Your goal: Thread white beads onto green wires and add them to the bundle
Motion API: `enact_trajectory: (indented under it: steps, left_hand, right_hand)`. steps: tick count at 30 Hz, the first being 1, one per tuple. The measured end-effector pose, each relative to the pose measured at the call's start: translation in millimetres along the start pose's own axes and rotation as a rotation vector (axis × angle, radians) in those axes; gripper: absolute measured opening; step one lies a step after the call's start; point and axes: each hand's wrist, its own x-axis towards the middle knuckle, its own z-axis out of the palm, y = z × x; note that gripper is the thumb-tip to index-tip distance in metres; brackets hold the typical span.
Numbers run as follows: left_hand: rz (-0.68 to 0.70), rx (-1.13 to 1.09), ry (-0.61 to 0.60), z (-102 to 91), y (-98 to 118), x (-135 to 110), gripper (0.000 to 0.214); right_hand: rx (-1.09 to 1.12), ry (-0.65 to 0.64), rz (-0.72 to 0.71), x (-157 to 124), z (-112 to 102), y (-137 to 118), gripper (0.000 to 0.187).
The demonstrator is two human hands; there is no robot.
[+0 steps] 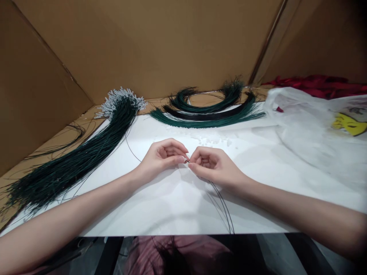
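Note:
Over the middle of the white board, my two hands meet fingertip to fingertip. My left hand (164,154) is closed in a pinch on a tiny whitish piece (185,160), mostly hidden by the fingers. Pinched between the thumb and forefinger of my right hand (213,164) is the end of a thin dark cord (225,206). Its strands come out below the palm and run down past the board's front edge. Small white pieces (218,141), like beads, lie scattered just beyond my hands.
A thick bundle of dark green cords (86,156) with white beaded ends (123,100) lies at left. Curved bundles of green and black cords (206,118) rest at the back. On the right are a clear plastic bag (309,130) and red material (321,87). Cardboard walls (172,46) enclose the board (160,214).

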Motion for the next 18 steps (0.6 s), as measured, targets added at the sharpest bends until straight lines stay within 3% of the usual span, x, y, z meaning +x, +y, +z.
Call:
enact_trajectory:
  steps: [18]
  left_hand:
    - [0.003, 0.056, 0.019, 0.1, 0.9, -0.1, 0.022]
  right_hand:
    - [-0.001, -0.002, 0.012, 0.3, -1.1, -1.2, 0.010]
